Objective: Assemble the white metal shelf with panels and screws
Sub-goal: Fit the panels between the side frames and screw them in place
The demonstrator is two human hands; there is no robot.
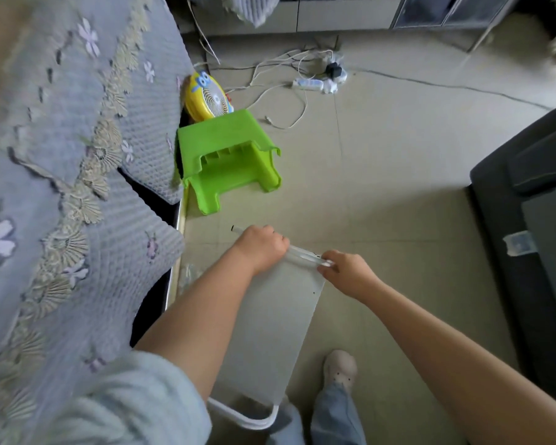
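Observation:
A white metal shelf panel (pixel 270 329) stands tilted between my arms, its far edge up. Across that far edge lies a white metal tube (pixel 302 253) with a black end cap at its left tip. My left hand (pixel 260 245) grips the tube near its left end. My right hand (pixel 347 273) pinches the tube's right end at the panel's top right corner. A curved white tube frame (pixel 247 419) is joined to the panel's near edge, by my knees. Whether my right hand holds a screw is hidden.
A sofa with a grey floral cover (pixel 61 187) fills the left. A green plastic stool (pixel 228 159) lies tipped beside it, a yellow fan (pixel 206 97) behind. Power strip and cables (pixel 315 81) lie farther off. A dark chair (pixel 533 220) stands right. My shoe (pixel 339 369) rests on the tiled floor.

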